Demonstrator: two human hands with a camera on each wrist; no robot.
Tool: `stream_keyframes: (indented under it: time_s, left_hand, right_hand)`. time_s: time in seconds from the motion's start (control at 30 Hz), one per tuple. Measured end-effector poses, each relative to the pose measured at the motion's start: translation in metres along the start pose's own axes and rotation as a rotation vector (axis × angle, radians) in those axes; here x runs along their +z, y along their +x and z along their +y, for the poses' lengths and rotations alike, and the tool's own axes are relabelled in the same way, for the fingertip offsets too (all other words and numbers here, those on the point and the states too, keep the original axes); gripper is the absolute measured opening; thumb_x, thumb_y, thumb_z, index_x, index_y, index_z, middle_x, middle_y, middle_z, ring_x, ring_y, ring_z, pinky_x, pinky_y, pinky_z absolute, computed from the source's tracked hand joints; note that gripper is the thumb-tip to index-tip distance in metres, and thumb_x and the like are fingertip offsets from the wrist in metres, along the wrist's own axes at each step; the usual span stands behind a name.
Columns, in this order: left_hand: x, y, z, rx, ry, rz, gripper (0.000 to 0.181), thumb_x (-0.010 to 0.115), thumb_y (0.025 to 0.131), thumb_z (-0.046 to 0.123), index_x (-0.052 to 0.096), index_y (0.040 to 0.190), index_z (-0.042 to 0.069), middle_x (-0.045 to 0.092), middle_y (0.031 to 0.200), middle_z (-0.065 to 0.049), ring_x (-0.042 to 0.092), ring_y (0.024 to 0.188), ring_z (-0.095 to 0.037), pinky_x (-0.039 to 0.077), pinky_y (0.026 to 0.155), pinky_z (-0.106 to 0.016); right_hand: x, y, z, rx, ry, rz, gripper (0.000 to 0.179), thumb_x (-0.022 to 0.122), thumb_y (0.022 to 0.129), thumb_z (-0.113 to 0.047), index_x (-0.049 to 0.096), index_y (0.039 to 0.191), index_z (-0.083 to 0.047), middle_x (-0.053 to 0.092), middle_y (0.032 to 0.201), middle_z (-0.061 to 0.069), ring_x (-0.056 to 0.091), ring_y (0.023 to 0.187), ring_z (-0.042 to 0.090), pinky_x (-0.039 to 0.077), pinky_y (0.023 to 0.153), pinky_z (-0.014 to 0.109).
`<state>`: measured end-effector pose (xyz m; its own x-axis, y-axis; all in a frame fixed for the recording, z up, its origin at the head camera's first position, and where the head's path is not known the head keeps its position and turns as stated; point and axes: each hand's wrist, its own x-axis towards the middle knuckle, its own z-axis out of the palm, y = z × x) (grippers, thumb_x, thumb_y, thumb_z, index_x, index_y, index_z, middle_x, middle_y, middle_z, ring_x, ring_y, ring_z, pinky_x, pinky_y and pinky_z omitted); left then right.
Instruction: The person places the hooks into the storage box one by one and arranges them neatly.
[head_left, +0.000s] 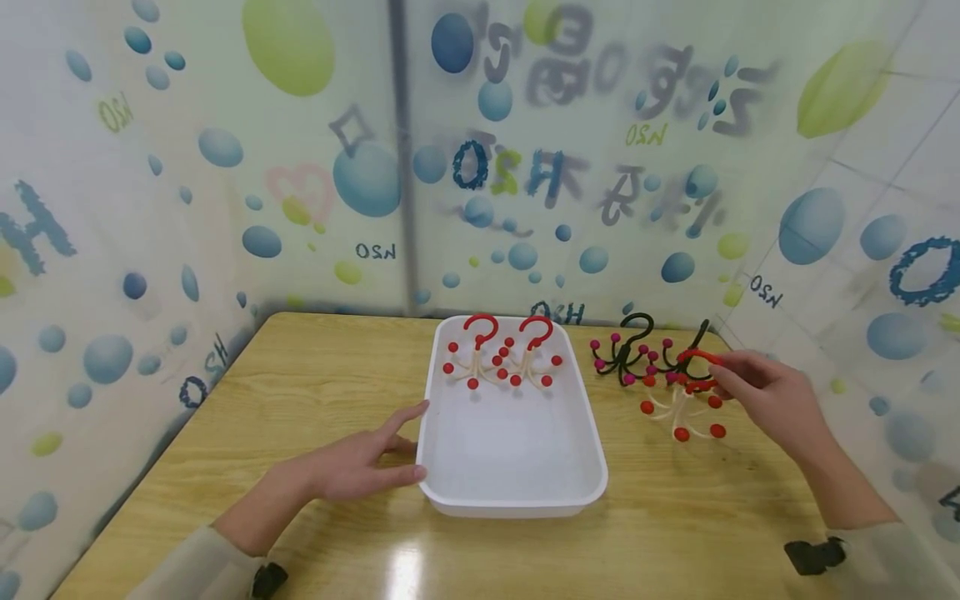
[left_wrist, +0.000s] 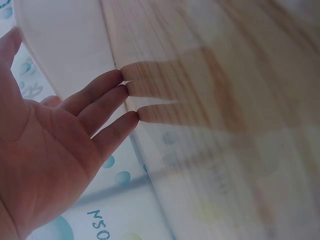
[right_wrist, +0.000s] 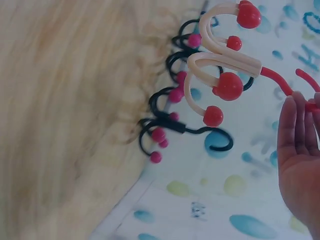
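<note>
In the head view my right hand (head_left: 776, 404) pinches the red curved top of a cream multi-arm hanger (head_left: 678, 404) with red ball tips. Seen in the right wrist view, this hanger (right_wrist: 225, 57) is held off the table, arms spread. Two black hangers (head_left: 622, 358) with magenta balls stand behind it on the table. My left hand (head_left: 352, 462) rests its extended thumb and fingers against the left side of a white tray (head_left: 510, 454). Inside the tray's far end, two more cream hangers (head_left: 477, 362) with red hooks stand side by side.
The wooden table (head_left: 330, 367) meets a patterned curtain (head_left: 315, 250) along its back edge. More of the same patterned sheet (head_left: 900, 350) closes in the right side. Dark straps (head_left: 816, 557) show at the sleeves.
</note>
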<state>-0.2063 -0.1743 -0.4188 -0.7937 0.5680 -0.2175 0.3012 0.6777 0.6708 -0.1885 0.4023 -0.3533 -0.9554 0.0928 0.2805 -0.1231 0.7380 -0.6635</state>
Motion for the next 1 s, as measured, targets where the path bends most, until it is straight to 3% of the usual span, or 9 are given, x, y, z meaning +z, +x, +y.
stream_keyframes:
  time_s: [0.27, 0.47, 0.67, 0.83, 1.0]
  left_hand:
    - [0.0, 0.001, 0.0, -0.004, 0.005, -0.006, 0.095, 0.065, 0.104, 0.065, 0.01, 0.176, 0.039, 0.068, 0.153, -0.006, 0.057, 0.151, -0.038, 0.038, 0.126, -0.068]
    - [-0.001, 0.001, 0.001, -0.005, -0.003, -0.014, 0.095, 0.065, 0.105, 0.064, 0.009, 0.177, 0.038, 0.068, 0.153, -0.007, 0.057, 0.15, -0.039, 0.038, 0.126, -0.068]
    - [-0.001, 0.0, 0.001, -0.005, -0.007, -0.012, 0.095, 0.066, 0.105, 0.063, 0.01, 0.177, 0.038, 0.068, 0.153, -0.006, 0.057, 0.15, -0.039, 0.039, 0.125, -0.069]
    - [-0.001, 0.0, 0.001, -0.016, -0.012, -0.017, 0.094, 0.066, 0.105, 0.063, 0.01, 0.177, 0.038, 0.068, 0.154, -0.007, 0.056, 0.151, -0.038, 0.039, 0.125, -0.069]
    - [0.0, 0.0, 0.001, -0.02, -0.007, -0.013, 0.095, 0.066, 0.104, 0.064, 0.011, 0.177, 0.038, 0.068, 0.154, -0.006, 0.056, 0.151, -0.037, 0.039, 0.125, -0.069]
  right_hand:
    - [0.015, 0.011, -0.038, -0.079, 0.087, 0.024, 0.036, 0.071, 0.11, -0.033, 0.073, 0.135, -0.007, 0.074, 0.095, -0.016, 0.065, 0.082, 0.004, 0.055, 0.065, 0.02]
    - [0.032, 0.022, -0.075, -0.146, 0.133, -0.008, 0.032, 0.072, 0.109, -0.029, 0.075, 0.132, -0.008, 0.078, 0.103, -0.002, 0.069, 0.084, 0.004, 0.058, 0.07, 0.017]
    - [0.057, 0.034, -0.11, -0.189, 0.161, -0.125, 0.03, 0.072, 0.109, -0.028, 0.075, 0.13, -0.007, 0.079, 0.111, 0.016, 0.073, 0.089, 0.014, 0.061, 0.074, 0.019]
    - [0.083, 0.043, -0.128, -0.186, 0.165, -0.26, 0.027, 0.072, 0.109, -0.027, 0.075, 0.13, -0.01, 0.081, 0.11, 0.014, 0.077, 0.095, 0.021, 0.063, 0.077, 0.022]
    - [0.108, 0.051, -0.141, -0.213, 0.181, -0.34, 0.024, 0.072, 0.108, -0.024, 0.076, 0.127, -0.01, 0.081, 0.11, 0.014, 0.076, 0.099, 0.03, 0.063, 0.081, 0.024]
